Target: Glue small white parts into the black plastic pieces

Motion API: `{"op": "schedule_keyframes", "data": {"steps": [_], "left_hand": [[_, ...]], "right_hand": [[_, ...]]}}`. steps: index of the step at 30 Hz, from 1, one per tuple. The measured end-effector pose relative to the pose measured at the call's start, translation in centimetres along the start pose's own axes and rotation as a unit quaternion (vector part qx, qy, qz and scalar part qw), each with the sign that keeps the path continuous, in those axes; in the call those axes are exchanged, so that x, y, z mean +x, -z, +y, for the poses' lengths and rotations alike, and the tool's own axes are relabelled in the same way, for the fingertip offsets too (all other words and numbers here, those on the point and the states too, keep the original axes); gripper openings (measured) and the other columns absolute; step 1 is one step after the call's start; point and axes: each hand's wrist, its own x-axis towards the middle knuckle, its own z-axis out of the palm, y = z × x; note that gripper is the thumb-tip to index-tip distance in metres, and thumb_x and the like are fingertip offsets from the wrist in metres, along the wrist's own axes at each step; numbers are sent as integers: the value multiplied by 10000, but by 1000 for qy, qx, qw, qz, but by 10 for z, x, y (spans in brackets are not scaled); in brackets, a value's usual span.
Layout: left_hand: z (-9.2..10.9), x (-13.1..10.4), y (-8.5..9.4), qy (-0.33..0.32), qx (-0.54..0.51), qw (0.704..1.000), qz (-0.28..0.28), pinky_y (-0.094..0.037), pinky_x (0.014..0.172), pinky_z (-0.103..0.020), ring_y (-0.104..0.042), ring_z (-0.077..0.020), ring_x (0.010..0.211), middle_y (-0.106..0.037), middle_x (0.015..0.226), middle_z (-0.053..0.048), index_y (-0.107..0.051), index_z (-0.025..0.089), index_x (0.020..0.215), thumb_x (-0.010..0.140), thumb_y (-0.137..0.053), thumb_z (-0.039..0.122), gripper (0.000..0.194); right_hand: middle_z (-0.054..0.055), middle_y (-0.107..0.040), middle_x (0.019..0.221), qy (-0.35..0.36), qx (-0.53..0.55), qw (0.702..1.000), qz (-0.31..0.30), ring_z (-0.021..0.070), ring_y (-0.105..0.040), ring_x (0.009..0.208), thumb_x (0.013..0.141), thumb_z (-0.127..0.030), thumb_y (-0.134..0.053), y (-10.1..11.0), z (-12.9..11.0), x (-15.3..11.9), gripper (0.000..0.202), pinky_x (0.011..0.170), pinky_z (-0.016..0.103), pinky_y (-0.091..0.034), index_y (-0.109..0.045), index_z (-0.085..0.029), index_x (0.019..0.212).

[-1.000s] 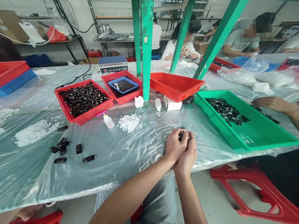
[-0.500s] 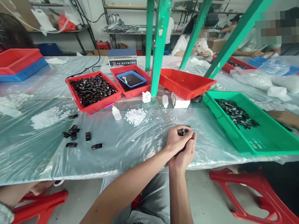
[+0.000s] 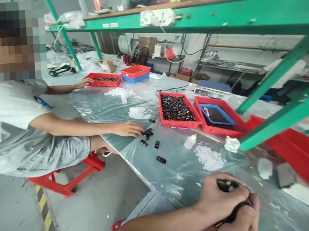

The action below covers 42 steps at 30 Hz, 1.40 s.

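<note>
At the lower right, my left hand (image 3: 217,200) is curled around glossy black oblong parts (image 3: 226,185); their exact kind I cannot make out. Pressed against it from below is my right hand (image 3: 244,219), closed on the same handful, with more black showing between the palms. My palms hide most of the parts. Beyond my hands lie a heap of small white pieces (image 3: 209,156) and a white dropper bottle (image 3: 190,141). Several similar black parts (image 3: 161,159) are scattered to the left on the plastic-covered table (image 3: 174,178).
A co-worker's hand (image 3: 129,128) touches a small cluster of black parts (image 3: 148,133). A red tray (image 3: 161,120) full of black parts stands behind, beside a red tray (image 3: 207,128) holding a blue tray (image 3: 220,121). A green post (image 3: 270,124) rises at right.
The view has swung left, bringing the seated co-worker into sight. A co-worker's hand now reaches the small black cluster. My hands stay closed together on the black parts.
</note>
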Motion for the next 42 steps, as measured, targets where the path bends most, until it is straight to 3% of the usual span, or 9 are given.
{"op": "schedule_keyframes", "data": {"steps": [3, 5, 10, 21, 27, 31, 36, 39, 42], "left_hand": [[23, 12, 40, -42, -33, 997, 58, -561, 863, -332, -697, -217, 887, -757, 875, -69, -775, 197, 767, 672, -735, 227, 107], [37, 22, 66, -66, -50, 992, 91, -555, 846, -323, -690, -209, 873, -750, 873, -70, -771, 184, 772, 682, -742, 234, 107], [77, 47, 133, -78, -71, 978, 182, -543, 806, -306, -666, -176, 798, -740, 847, -58, -763, 164, 808, 713, -757, 261, 136], [141, 104, 305, -198, -122, 888, 398, -509, 758, -280, -625, -142, 738, -681, 791, -22, -700, 139, 856, 642, -808, 393, 349], [149, 135, 371, -229, -55, 867, 440, -491, 741, -271, -592, -124, 694, -633, 713, 5, -630, 148, 716, 607, -794, 357, 286], [142, 141, 384, -240, 1, 860, 450, -486, 701, -256, -596, -129, 690, -664, 735, -20, -660, 139, 712, 649, -741, 311, 201], [136, 141, 385, -242, 58, 857, 451, -478, 717, -255, -611, -147, 727, -696, 780, -33, -713, 132, 823, 688, -734, 350, 257], [139, 137, 393, -229, 116, 848, 464, -465, 754, -269, -610, -165, 760, -698, 785, -34, -727, 129, 840, 777, -663, 423, 307], [143, 126, 402, -226, 187, 838, 460, -456, 860, -286, -625, -193, 877, -724, 855, -52, -736, 127, 858, 892, -519, 429, 374]], "right_hand": [[-32, -401, 1584, -47, 19, 992, 111, 362, -358, 1462, 974, -517, -434, -48, -26, 6, 548, 1161, 688, -367, -373, -449, 1515], [9, -505, 1512, -76, 35, 990, 112, 348, -499, 1374, 967, -485, -492, -80, -38, 12, 521, 1102, 662, -455, -455, -403, 1479], [41, -588, 1432, -88, 84, 993, 0, 288, -628, 1247, 969, -444, -521, -159, -38, 27, 464, 994, 533, -582, -532, -353, 1424], [105, -660, 1339, -92, 117, 952, -267, 237, -586, 1287, 894, -344, -587, -358, -34, 49, 445, 1146, 392, -423, -654, -126, 1276], [114, -688, 1298, -187, 199, 925, -265, 239, -620, 1230, 842, -329, -592, -431, -8, 45, 434, 1078, 348, -467, -692, -119, 1208], [90, -727, 1225, -174, 206, 925, -266, 251, -641, 1184, 876, -417, -546, -437, 7, 46, 412, 1058, 370, -474, -730, -147, 1128], [97, -756, 1137, -157, 126, 909, -365, 271, -661, 1143, 912, -575, -489, -405, 1, 81, 515, 1036, 398, -483, -761, -160, 1050], [101, -746, 1157, -80, 68, 909, -402, 267, -628, 1197, 905, -579, -530, -361, -24, 111, 476, 1101, 388, -417, -776, -178, 979], [85, -764, 950, 6, 18, 913, -407, 242, -693, 956, 884, -533, -611, -281, -51, 136, 394, 901, 349, -528, -759, -184, 991]]}}
